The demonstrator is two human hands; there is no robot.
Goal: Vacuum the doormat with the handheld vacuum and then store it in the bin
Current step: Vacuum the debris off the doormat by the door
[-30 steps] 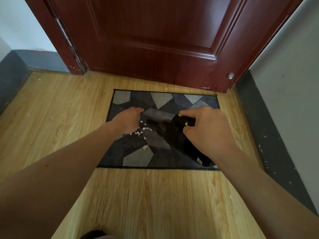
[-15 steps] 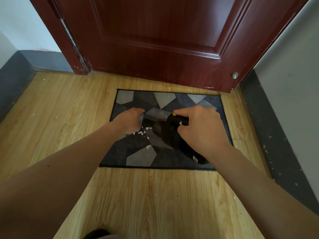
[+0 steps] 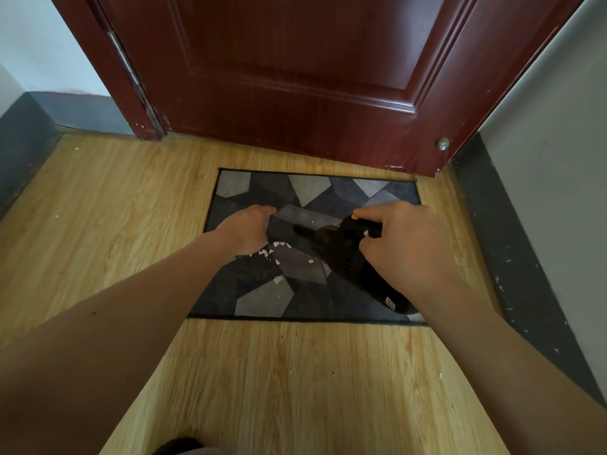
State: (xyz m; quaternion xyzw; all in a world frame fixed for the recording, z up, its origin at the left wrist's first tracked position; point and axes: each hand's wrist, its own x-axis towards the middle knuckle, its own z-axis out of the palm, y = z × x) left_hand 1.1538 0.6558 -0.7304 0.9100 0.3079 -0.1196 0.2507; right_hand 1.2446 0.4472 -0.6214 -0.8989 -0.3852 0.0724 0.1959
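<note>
The right hand grips the handle of the one handheld vacuum, fingers curled round it. Its forefinger reaches forward along the top to the yellow button. The black vacuum slants across the doormat: its rear end is over the mat's near right corner and its nozzle points at the mat's middle, low over the pile.

The left hand rests knuckles-up on the mat near its left edge, with the thumb stretched forward. Its other fingers are tucked out of sight beneath it, so I cannot tell how far they are bent or whether they pinch anything.

A cluster of white scraps lies just beside the left hand, between it and the nozzle. They are too small to count surely. Three more lie apart on the mat.

The single mat lies on the wooden floor, its far edge near the red-brown door.
</note>
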